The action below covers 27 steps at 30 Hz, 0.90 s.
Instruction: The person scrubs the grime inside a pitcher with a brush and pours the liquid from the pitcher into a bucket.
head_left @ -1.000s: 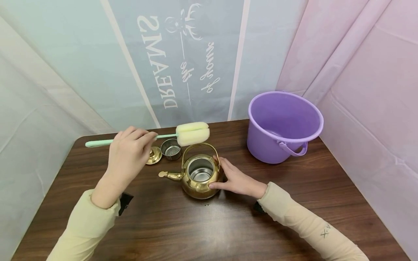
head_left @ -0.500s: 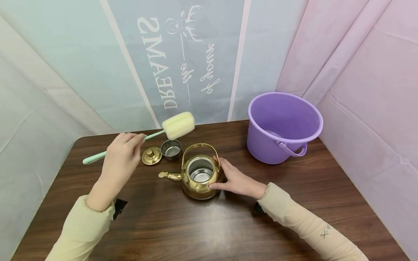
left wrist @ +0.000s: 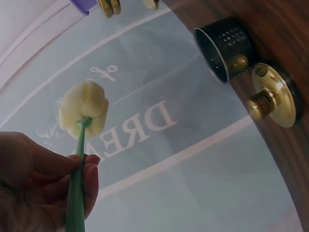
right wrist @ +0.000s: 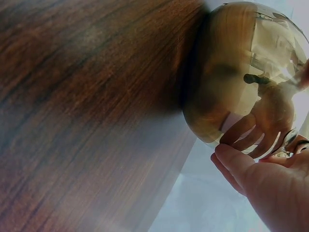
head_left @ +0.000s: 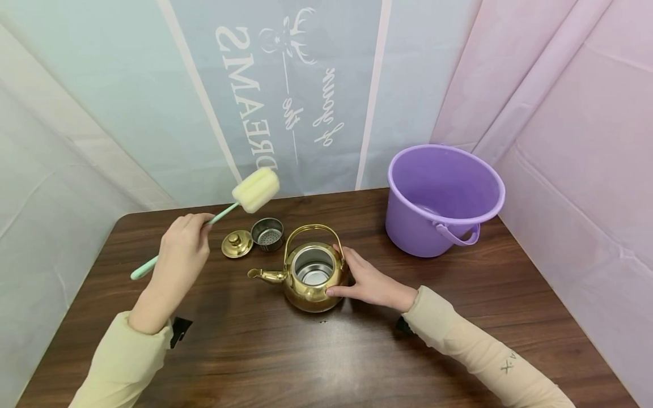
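In the head view my left hand (head_left: 181,249) holds a sponge bottle brush by its mint-green stem, tilted up to the right. The pale yellow sponge head (head_left: 257,190) is raised in front of the backdrop; in the left wrist view, thumb and fingers pinch the green handle (left wrist: 76,200). A gold teapot (head_left: 311,294) stands lidless on the table, spout to the left and hoop handle upright. My right hand (head_left: 369,280) grips its right side, thumb near the front, fingers toward the handle's base. The right wrist view has fingers against the shiny body (right wrist: 227,87).
A gold lid (head_left: 237,243) and a perforated metal strainer (head_left: 267,234) sit side by side behind the spout. At the back right of the wooden table (head_left: 285,362) stands a purple bucket (head_left: 423,226). Printed cloth (head_left: 316,34) hangs along the far edge.
My left hand has moved left and nearer, swinging the brush head leftward and up, away from above the teapot; the lid has come into full view. Right hand and teapot stay put.
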{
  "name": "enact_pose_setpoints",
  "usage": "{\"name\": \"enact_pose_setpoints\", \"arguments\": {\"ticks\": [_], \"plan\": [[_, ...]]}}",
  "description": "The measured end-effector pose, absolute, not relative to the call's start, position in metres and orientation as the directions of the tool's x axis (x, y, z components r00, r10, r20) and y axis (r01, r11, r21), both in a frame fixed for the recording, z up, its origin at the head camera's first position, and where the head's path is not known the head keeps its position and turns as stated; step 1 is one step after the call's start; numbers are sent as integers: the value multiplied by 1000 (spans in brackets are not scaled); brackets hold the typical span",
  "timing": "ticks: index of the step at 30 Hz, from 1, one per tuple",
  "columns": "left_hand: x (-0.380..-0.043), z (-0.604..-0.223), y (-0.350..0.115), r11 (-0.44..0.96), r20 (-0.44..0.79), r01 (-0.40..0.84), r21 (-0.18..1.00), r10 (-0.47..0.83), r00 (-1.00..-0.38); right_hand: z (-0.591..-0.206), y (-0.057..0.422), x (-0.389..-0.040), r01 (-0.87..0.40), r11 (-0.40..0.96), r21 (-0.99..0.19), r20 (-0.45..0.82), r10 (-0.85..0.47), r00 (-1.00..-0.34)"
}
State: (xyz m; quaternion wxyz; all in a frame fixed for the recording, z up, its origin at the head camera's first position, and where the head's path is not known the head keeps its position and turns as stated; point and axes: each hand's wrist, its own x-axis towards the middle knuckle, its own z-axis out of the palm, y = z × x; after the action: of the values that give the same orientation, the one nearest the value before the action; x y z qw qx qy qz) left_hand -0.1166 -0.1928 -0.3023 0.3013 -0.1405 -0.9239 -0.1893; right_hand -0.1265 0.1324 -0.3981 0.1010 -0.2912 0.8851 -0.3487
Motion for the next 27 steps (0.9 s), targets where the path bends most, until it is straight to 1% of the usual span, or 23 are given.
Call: {"name": "enact_pose_setpoints", "arguments": {"ticks": [7, 14, 19, 27], "plan": [[-115, -308, -201, 900, 541, 307, 309, 99, -835, -398, 133, -126, -450, 587, -673, 31, -586, -810], [-113, -312, -211, 910, 427, 188, 369, 13, -904, -398, 133, -126, -447, 584, -678, 28, -587, -809], [-113, -316, -219, 909, 380, 126, 398, -38, -924, -398, 133, -127, -448, 584, -676, 26, -589, -808], [-112, -324, -233, 913, 305, 43, 406, -91, -948, -398, 133, -126, -447, 582, -679, 27, -589, -808]]}}
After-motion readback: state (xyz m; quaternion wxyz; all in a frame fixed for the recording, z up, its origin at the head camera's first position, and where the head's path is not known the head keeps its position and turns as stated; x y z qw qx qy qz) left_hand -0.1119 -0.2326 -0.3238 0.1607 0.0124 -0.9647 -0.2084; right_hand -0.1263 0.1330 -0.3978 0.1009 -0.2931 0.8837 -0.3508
